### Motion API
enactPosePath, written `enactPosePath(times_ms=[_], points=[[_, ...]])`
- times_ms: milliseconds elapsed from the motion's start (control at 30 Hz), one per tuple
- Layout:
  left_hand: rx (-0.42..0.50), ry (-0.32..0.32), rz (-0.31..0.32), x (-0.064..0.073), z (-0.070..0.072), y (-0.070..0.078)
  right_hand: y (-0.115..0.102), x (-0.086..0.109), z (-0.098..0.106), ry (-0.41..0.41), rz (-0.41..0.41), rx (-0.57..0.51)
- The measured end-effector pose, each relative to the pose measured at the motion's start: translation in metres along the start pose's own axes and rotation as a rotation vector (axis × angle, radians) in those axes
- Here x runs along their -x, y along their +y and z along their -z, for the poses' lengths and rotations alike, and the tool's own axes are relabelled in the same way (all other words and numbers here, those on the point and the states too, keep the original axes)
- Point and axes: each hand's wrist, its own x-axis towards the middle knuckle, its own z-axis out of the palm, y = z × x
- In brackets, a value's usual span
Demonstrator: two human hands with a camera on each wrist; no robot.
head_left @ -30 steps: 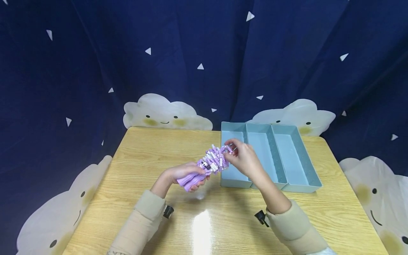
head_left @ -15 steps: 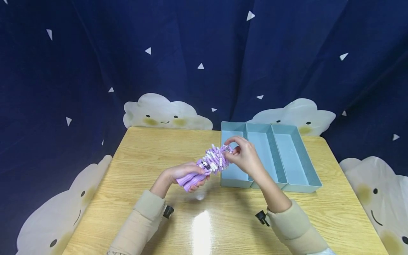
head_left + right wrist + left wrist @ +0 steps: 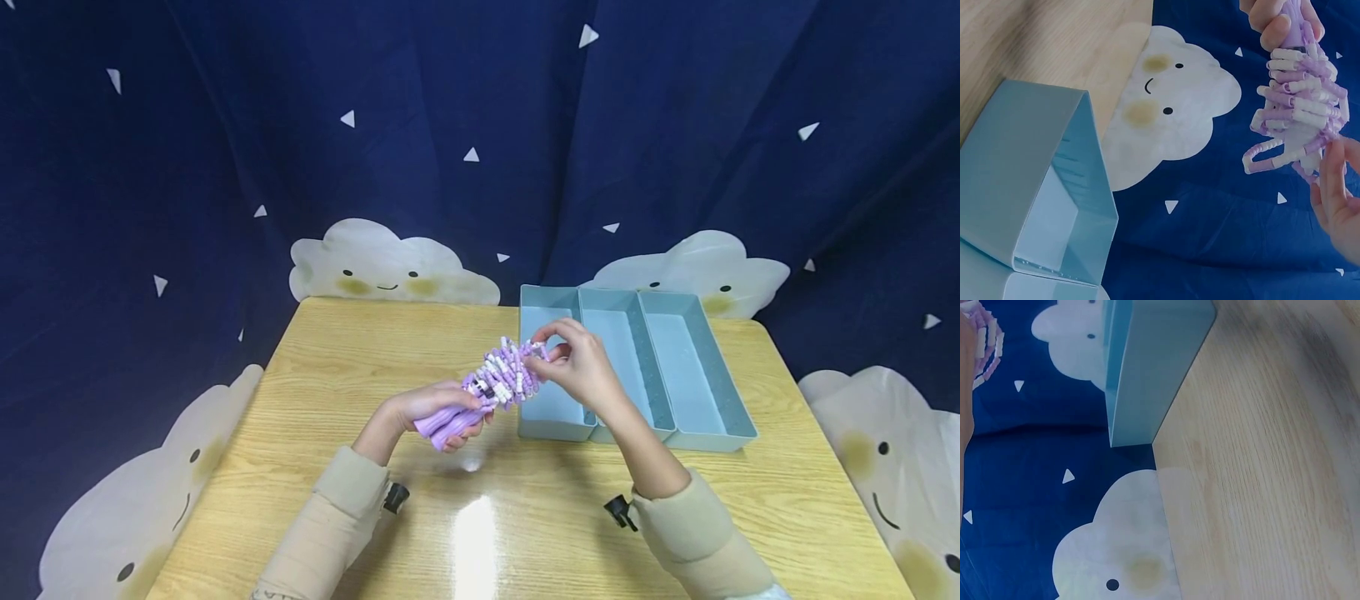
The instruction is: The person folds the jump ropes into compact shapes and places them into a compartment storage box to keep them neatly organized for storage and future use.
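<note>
A jump rope (image 3: pixel 507 372) with purple and white beads is gathered into a bundle above the table. My left hand (image 3: pixel 429 405) grips its two purple handles (image 3: pixel 448 427) side by side. At the bundle's far end, the thumb and fingers of my right hand (image 3: pixel 587 367) pinch the beaded cord. In the right wrist view the jump rope (image 3: pixel 1304 103) hangs in tight folds below the left hand (image 3: pixel 1267 24), with one loop sticking out sideways. Only a few beaded loops (image 3: pixel 988 345) show at the left wrist view's upper left corner.
Three long light-blue bins (image 3: pixel 711 442) stand side by side at the table's back right, the nearest one partly behind the right hand. The wooden table (image 3: pixel 360 350) ends at a dark blue curtain (image 3: pixel 420 92) with white triangles and clouds.
The right hand has shifted very slightly to the right, its fingers still on the beaded end. The left hand and the handles stay in place.
</note>
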Motion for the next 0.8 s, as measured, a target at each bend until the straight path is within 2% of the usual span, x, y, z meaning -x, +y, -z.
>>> enactPosePath(times_ms=[200, 400, 533, 667, 800], points=[[0.016, -0.013, -0.005, 0.001, 0.0, -0.001, 0.001, 0.0, 0.003, -0.07, 0.003, -0.069], [0.014, -0.028, -0.009, 0.002, 0.001, 0.0, 0.0, 0.001, 0.01, -0.182, 0.004, -0.151], [0.007, -0.032, -0.012, 0.003, 0.001, 0.0, -0.001, 0.0, 0.014, -0.22, -0.026, -0.205], [0.01, -0.026, -0.02, 0.002, 0.001, 0.0, -0.002, -0.001, 0.015, -0.186, -0.038, -0.156], [0.013, -0.033, -0.021, 0.002, 0.0, 0.0, 0.001, -0.003, 0.015, -0.136, 0.045, -0.023]])
